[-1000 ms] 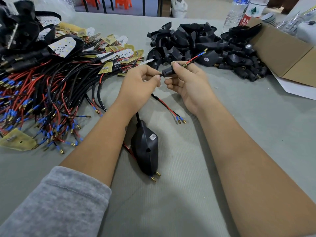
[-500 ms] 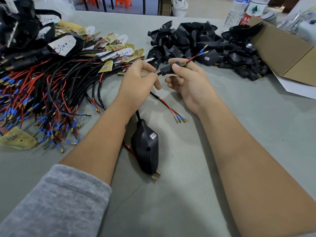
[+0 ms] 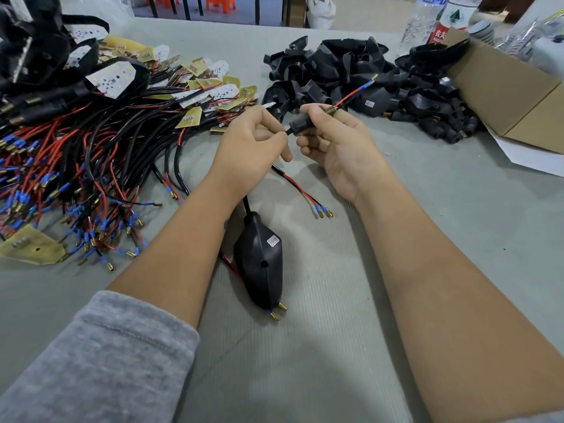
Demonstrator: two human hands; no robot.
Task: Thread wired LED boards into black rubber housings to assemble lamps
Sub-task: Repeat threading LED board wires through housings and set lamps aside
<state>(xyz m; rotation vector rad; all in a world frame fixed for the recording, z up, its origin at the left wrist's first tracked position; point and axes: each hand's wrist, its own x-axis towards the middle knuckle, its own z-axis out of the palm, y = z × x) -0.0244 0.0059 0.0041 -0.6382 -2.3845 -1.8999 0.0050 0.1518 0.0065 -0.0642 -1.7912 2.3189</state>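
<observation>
Both hands meet above the bench (image 3: 351,300): right hand (image 3: 341,148) grips a black connector sleeve (image 3: 300,123), left hand (image 3: 253,148) pinches its cable (image 3: 287,132).

— Hands in view?
— Two: left hand (image 3: 253,148), right hand (image 3: 338,141).
— Finished lamp on table (image 3: 335,346)?
— One lamp (image 3: 259,267).
— Bottles, boxes?
— Two bottles (image 3: 439,22); one cardboard box (image 3: 515,96).
— Loose housings (image 3: 351,65), wired boards (image 3: 195,117)?
— Heaped; uncountable.

I have one view only — a wide-angle camera worn on the head, looking forward and down, close over the grey table (image 3: 305,346). Both forearms reach in from the bottom edge; straight lines bow near the frame edges — no second view overlaps.
</observation>
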